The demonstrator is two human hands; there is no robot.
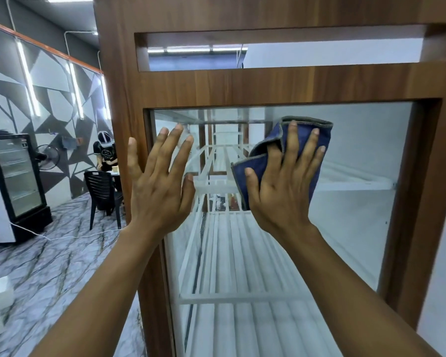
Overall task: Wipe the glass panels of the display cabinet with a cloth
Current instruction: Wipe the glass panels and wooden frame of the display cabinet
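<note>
The blue cloth with grey stitched edging [258, 164] lies bunched against the upper part of the clear glass panel [345, 202] of the brown wood-grain display cabinet [268, 83]. It is pinned there by the right hand [283, 186], whose grip is spread, fingers straight and fanned over the fabric, pressing rather than pinching. Left of that grip the left hand [157, 186] is raised, fingers likewise spread and holding nothing, over the edge where glass meets wood; whether it touches I cannot tell. Behind the glass, below the grip, run white slatted shelves [242, 253]. From where I stand, most of the pane below looks yet to be covered. To do it well I'd flatten the folds hanging left of the grip, bear down evenly through the palm, work overlapping strokes downward, and run into the corners. Far left of the grip stand a black plastic chair [101, 189] and a glass-door fridge [16, 176] on the marble-patterned floor [49, 266].
</note>
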